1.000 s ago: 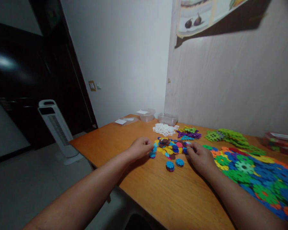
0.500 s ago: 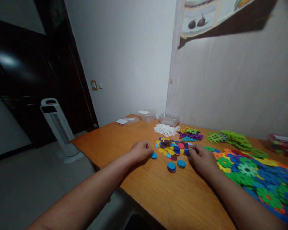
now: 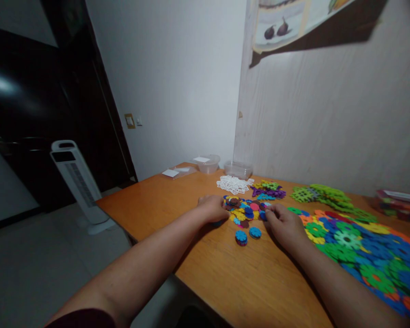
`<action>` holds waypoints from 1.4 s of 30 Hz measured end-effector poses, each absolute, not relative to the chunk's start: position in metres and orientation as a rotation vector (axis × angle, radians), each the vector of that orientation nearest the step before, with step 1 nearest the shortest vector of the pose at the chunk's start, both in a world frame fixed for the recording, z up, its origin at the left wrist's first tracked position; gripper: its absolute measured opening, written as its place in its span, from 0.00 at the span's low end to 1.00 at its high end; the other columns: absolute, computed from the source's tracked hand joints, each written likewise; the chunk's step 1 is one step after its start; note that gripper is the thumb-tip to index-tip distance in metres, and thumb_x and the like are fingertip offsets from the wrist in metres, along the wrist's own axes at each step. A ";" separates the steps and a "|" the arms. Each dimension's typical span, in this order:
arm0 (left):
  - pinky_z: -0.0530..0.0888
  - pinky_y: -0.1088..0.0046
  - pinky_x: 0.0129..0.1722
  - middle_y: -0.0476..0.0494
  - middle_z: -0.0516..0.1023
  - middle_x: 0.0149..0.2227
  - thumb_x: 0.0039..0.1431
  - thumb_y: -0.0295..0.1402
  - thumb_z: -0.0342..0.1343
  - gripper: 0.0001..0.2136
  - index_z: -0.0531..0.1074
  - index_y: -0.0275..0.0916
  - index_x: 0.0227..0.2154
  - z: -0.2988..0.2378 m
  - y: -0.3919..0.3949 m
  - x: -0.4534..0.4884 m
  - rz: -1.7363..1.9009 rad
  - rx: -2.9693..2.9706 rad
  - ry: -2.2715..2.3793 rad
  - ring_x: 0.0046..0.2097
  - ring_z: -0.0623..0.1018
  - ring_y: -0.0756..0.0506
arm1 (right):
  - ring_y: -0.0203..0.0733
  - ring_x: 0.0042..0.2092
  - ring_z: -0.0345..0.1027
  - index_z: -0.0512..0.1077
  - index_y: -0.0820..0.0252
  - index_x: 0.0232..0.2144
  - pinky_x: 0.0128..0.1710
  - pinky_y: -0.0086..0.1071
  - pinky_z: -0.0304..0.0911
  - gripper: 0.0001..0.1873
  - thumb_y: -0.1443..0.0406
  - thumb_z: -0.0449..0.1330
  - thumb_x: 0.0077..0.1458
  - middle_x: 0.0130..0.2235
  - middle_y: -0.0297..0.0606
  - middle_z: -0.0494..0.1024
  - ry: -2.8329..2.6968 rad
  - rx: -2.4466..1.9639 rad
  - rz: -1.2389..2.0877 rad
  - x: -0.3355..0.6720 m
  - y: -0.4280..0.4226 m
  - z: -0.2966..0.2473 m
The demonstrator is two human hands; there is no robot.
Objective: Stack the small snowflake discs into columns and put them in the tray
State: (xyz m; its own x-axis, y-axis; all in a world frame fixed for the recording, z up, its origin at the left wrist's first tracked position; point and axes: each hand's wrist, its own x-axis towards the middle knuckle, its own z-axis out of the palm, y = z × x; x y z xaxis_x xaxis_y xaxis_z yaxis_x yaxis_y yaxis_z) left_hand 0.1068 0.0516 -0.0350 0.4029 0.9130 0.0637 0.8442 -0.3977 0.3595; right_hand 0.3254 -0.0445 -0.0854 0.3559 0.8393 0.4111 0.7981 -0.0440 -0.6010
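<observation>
A mixed pile of small flower-shaped plastic discs in yellow, brown, blue and pink lies on the wooden table. My left hand is at the left edge of this pile with its fingers curled in; the fingertips are partly hidden. Beneath that hand, a bit of a blue disc shows. At the pile's right edge, my right hand is closed, thumb against fingers, close to a dark blue disc; what it pinches is unclear. Nearer to me stand a short stack of discs topped with light blue and another light blue disc.
Large colourful flower-shaped pieces spread over the right side of the table. Behind the pile lie white lattice pieces, purple and yellow pieces and green pieces. Clear plastic containers stand by the wall.
My left hand has moved right and forward, from beside the lone blue disc to the pile, and now covers most of that disc. My right hand stays at the pile's right edge.
</observation>
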 end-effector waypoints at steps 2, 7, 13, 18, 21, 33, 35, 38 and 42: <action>0.65 0.70 0.32 0.45 0.74 0.23 0.38 0.39 0.65 0.09 0.74 0.41 0.21 -0.035 0.053 0.109 0.350 2.333 1.546 0.34 0.74 0.41 | 0.43 0.31 0.70 0.75 0.55 0.33 0.29 0.32 0.57 0.14 0.57 0.51 0.57 0.29 0.35 0.79 -1.440 -1.826 0.069 0.326 -0.044 -0.085; 0.61 0.74 0.24 0.49 0.69 0.19 0.38 0.32 0.64 0.07 0.70 0.38 0.19 -0.040 0.054 0.108 0.418 2.122 1.427 0.25 0.69 0.48 | 0.44 0.32 0.71 0.74 0.55 0.33 0.31 0.32 0.57 0.14 0.57 0.51 0.57 0.29 0.35 0.79 -1.439 -1.839 0.082 0.326 -0.044 -0.085; 0.54 0.76 0.19 0.52 0.63 0.16 0.42 0.30 0.60 0.07 0.66 0.36 0.18 -0.035 0.050 0.086 0.501 1.850 1.135 0.19 0.60 0.54 | 0.43 0.31 0.70 0.75 0.55 0.34 0.29 0.32 0.56 0.15 0.56 0.51 0.57 0.27 0.34 0.77 -1.435 -1.829 0.080 0.325 -0.045 -0.086; 0.53 0.76 0.18 0.52 0.64 0.16 0.43 0.32 0.60 0.07 0.68 0.36 0.21 -0.035 0.044 0.061 0.493 1.747 1.161 0.19 0.61 0.54 | 0.43 0.31 0.70 0.75 0.55 0.33 0.30 0.32 0.58 0.14 0.57 0.52 0.57 0.27 0.35 0.78 -1.428 -1.825 0.077 0.325 -0.044 -0.086; 0.52 0.76 0.18 0.52 0.64 0.15 0.42 0.33 0.60 0.06 0.69 0.37 0.21 -0.040 0.041 0.054 0.425 1.725 1.236 0.18 0.60 0.54 | 0.44 0.32 0.70 0.75 0.55 0.34 0.31 0.33 0.59 0.14 0.57 0.51 0.57 0.29 0.35 0.78 -1.429 -1.826 0.080 0.327 -0.043 -0.087; 0.57 0.78 0.20 0.52 0.67 0.18 0.43 0.32 0.61 0.07 0.71 0.36 0.25 -0.055 0.067 0.069 0.545 1.905 1.311 0.20 0.64 0.53 | 0.45 0.34 0.71 0.74 0.55 0.34 0.32 0.33 0.59 0.14 0.56 0.51 0.58 0.31 0.37 0.79 -1.452 -1.842 0.101 0.329 -0.042 -0.088; 0.59 0.78 0.21 0.52 0.70 0.22 0.41 0.32 0.62 0.09 0.72 0.37 0.28 -0.060 0.078 0.076 0.556 1.997 1.338 0.23 0.66 0.52 | 0.45 0.33 0.71 0.74 0.55 0.34 0.32 0.33 0.59 0.15 0.56 0.51 0.57 0.30 0.37 0.79 -1.454 -1.838 0.103 0.329 -0.042 -0.088; 0.61 0.79 0.23 0.51 0.74 0.28 0.42 0.32 0.63 0.12 0.74 0.38 0.33 -0.067 0.091 0.087 0.553 2.128 1.341 0.27 0.70 0.51 | 0.45 0.33 0.71 0.74 0.55 0.33 0.31 0.33 0.58 0.15 0.55 0.51 0.57 0.29 0.36 0.79 -1.442 -1.824 0.107 0.328 -0.042 -0.088; 0.61 0.79 0.25 0.51 0.75 0.30 0.43 0.31 0.62 0.11 0.73 0.39 0.32 -0.069 0.098 0.095 0.457 2.199 1.384 0.30 0.71 0.51 | 0.44 0.31 0.70 0.74 0.55 0.32 0.30 0.32 0.57 0.15 0.55 0.51 0.56 0.27 0.34 0.77 -1.418 -1.838 0.101 0.327 -0.043 -0.087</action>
State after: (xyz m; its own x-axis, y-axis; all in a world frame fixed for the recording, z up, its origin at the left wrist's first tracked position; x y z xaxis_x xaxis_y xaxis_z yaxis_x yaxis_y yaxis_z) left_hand 0.0952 0.0981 -0.0686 0.4275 0.9039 0.0175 0.7366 -0.3595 0.5728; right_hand 0.3267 -0.0428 -0.0871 0.3695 0.8446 0.3875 0.7810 -0.0564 -0.6219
